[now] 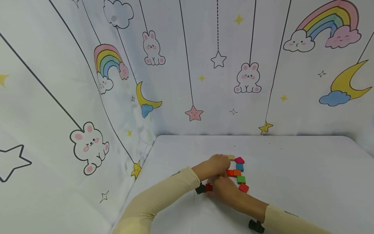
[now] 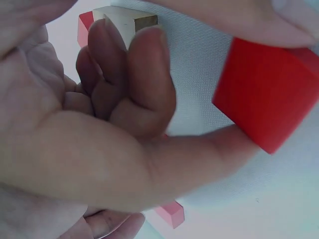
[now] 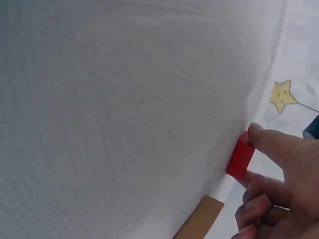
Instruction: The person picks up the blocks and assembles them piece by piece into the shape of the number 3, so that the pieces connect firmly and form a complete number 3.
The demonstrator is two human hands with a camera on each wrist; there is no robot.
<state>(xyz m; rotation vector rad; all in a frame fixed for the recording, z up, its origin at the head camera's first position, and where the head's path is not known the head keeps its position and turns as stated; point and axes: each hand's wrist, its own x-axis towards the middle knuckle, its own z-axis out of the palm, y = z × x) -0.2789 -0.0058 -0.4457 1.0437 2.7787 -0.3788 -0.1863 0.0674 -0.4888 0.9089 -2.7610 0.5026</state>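
Observation:
My right hand [image 1: 226, 190] pinches a small red block [image 3: 240, 155] between thumb and finger, low at the table, with its other fingers curled. That red block [image 1: 208, 187] shows at its fingertips in the head view. My left hand [image 1: 216, 164] bends over the far left end of the block figure, just above the right hand, beside a tan block [image 1: 231, 157] and a red block [image 1: 230, 173]. The left wrist view has a red block [image 2: 269, 94] close up between two digits. Overlapping hands hide the left fingertips; I cannot tell what they hold.
More blocks form the figure on the white table [image 1: 292, 182]: a pink-red pentagon [image 1: 239, 160], a blue block [image 1: 239, 167], an orange block [image 1: 237, 173], a green block [image 1: 241, 179] and a red one [image 1: 243, 187]. Printed white cloth [image 1: 175, 81] stands behind and at left.

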